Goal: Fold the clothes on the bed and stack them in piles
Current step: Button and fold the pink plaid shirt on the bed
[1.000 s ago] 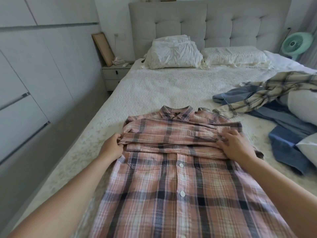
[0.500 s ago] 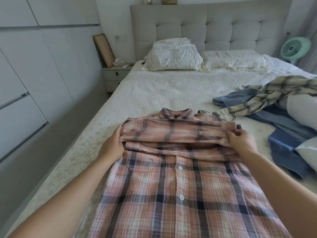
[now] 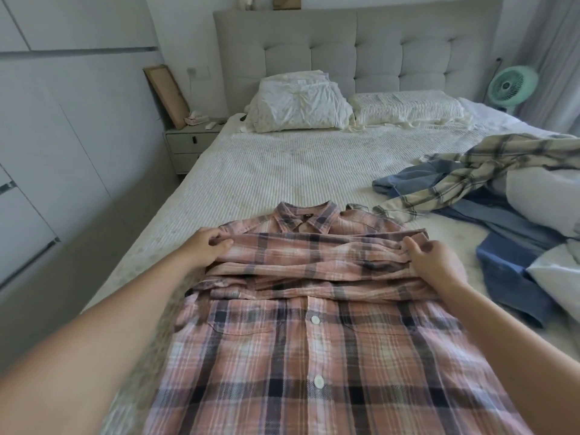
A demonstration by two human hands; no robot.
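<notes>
A pink plaid shirt (image 3: 314,350) lies button-side up on the bed (image 3: 282,171), collar pointing toward the headboard. Its sleeves are folded across the chest in a band. My left hand (image 3: 208,246) pinches the left end of that band, and my right hand (image 3: 434,262) grips the right end. Unfolded clothes lie at the right: a cream plaid shirt (image 3: 470,174) draped over blue garments (image 3: 514,265).
Two pillows (image 3: 298,105) rest against the grey headboard. A nightstand (image 3: 188,146) stands left of the bed, with wardrobe doors along the left wall. A green fan (image 3: 511,86) stands at the far right. White bedding (image 3: 546,199) bulges at the right edge.
Both hands have shifted up toward the collar, carrying the folded sleeve band with them. My right hand moved outward to the band's right end.
</notes>
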